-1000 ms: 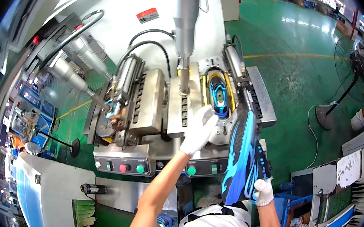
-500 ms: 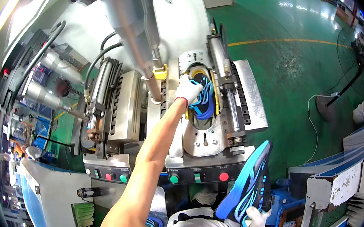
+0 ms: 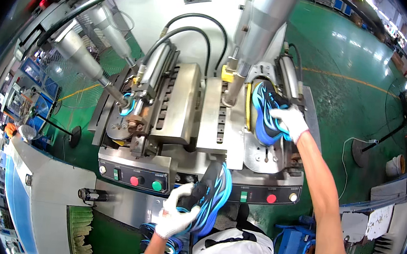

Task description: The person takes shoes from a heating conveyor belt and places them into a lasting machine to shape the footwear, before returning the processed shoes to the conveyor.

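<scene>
My left hand [image 3: 177, 212], in a white glove, grips a blue and black sneaker [image 3: 218, 193]. That shoe is tilted in front of the machine's control panel [image 3: 195, 179], close to my body. Out ahead on the right, my right hand [image 3: 291, 122], also gloved, has its fingers closed round the heel end of a second blue and black sneaker [image 3: 262, 114]. This one is over the metal shoe bed [image 3: 263, 155] of the pressing machine. Whether its sole rests fully on the bed, I cannot tell.
A metal cylinder [image 3: 270, 15] slants down beside the right station. The left station has another sneaker [image 3: 128, 105] under a rod. More shoes [image 3: 173, 250] lie low beside my left forearm. A blue cart [image 3: 293, 243] and a fan stand [image 3: 359, 152] are at right.
My left hand has drawn back from the shoe bed and now holds a sneaker near my body. My right hand has moved forward, bringing its sneaker to the bed. The view has turned.
</scene>
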### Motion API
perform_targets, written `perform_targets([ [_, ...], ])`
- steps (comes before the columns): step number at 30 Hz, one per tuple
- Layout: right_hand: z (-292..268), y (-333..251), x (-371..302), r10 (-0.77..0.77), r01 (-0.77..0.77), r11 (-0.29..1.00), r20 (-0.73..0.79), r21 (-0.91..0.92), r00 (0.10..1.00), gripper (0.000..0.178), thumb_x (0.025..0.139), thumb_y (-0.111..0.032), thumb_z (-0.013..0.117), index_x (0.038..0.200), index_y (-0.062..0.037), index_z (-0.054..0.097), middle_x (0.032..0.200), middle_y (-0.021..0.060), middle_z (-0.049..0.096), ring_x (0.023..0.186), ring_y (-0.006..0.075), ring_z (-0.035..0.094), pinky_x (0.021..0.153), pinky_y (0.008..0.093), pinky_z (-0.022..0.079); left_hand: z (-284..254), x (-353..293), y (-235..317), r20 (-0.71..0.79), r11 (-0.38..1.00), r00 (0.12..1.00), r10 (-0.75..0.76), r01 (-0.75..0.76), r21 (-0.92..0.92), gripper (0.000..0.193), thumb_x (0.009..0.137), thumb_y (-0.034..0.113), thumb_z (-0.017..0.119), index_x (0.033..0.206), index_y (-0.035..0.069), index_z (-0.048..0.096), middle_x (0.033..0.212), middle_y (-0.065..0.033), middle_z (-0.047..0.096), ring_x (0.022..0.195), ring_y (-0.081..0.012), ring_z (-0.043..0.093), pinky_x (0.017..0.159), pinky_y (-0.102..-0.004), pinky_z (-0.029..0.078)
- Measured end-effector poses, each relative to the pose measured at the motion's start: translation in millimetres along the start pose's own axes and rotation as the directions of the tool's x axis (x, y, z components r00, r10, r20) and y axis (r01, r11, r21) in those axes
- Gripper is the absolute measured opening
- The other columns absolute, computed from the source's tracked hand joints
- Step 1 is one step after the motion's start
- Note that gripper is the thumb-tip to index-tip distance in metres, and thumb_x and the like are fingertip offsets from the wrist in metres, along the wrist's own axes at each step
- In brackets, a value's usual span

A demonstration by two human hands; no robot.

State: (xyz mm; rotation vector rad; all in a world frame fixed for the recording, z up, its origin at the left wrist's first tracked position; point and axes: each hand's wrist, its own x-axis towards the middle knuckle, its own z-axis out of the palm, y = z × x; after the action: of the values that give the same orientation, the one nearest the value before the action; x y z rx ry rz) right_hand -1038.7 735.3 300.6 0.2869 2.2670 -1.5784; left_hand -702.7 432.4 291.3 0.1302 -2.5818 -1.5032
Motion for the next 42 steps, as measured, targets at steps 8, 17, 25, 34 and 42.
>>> perform_targets([
  [8,56,58,109,-0.144,-0.063,0.829,-0.322,-0.555,0.936,0.054,0.068,-0.031,0.075,0.108,0.0053,0.066,0.113,0.0318,0.069,0.109,0.0427,0.069,0.096,0.0447,0.055,18,-148,-114,-0.427,0.736,0.676,-0.601,0.676,0.037,0.055,0.079,0.02,0.08,0.125,0.003,0.057,0.118,-0.0191,0.067,0.111,-0.0317,0.066,0.098,-0.0413,0.05],
  [17,50,48,81,-0.234,0.18,0.838,-0.042,-0.515,0.971,0.04,0.076,-0.038,0.084,0.078,-0.0005,0.07,0.067,0.0088,0.067,0.055,0.0202,0.061,0.052,0.0377,0.047,75,-171,-236,-0.792,0.547,0.273,-0.547,0.832,-0.091,0.075,0.081,0.03,0.081,0.144,0.007,0.047,0.139,-0.0231,0.054,0.125,-0.0428,0.055,0.108,-0.0477,0.043],
  [25,205,146,-188,-0.685,0.828,0.368,0.479,-0.422,0.549,0.088,0.089,-0.014,0.074,0.16,0.0014,0.025,0.166,0.0267,0.023,0.154,0.0364,0.025,0.127,0.0444,0.02,47,-251,-174,-0.781,0.829,0.502,-0.371,0.558,-0.035,0.068,0.086,0.005,0.077,0.144,-0.004,0.044,0.141,-0.0231,0.053,0.134,-0.0339,0.055,0.112,-0.0421,0.046],
  [34,310,230,-200,-0.322,0.887,0.136,0.827,-0.442,0.461,0.105,0.081,-0.033,0.08,0.16,0.0034,0.021,0.164,0.0296,0.024,0.153,0.0435,0.023,0.125,0.0477,0.021,46,-275,-250,-0.801,0.717,0.284,-0.527,0.655,-0.239,0.083,0.073,0.019,0.088,0.14,-0.004,0.045,0.135,-0.0255,0.052,0.128,-0.0415,0.052,0.112,-0.043,0.041],
  [42,460,333,-254,-0.289,0.674,0.562,0.649,-0.48,0.704,0.076,0.077,-0.03,0.084,0.14,-0.0006,0.053,0.127,0.0225,0.066,0.118,0.037,0.063,0.102,0.0432,0.048,49,-252,-284,-0.803,0.78,0.342,-0.488,0.585,-0.225,0.083,0.074,0.018,0.084,0.143,0.001,0.041,0.147,-0.0281,0.043,0.137,-0.0448,0.045,0.116,-0.0449,0.039],
])
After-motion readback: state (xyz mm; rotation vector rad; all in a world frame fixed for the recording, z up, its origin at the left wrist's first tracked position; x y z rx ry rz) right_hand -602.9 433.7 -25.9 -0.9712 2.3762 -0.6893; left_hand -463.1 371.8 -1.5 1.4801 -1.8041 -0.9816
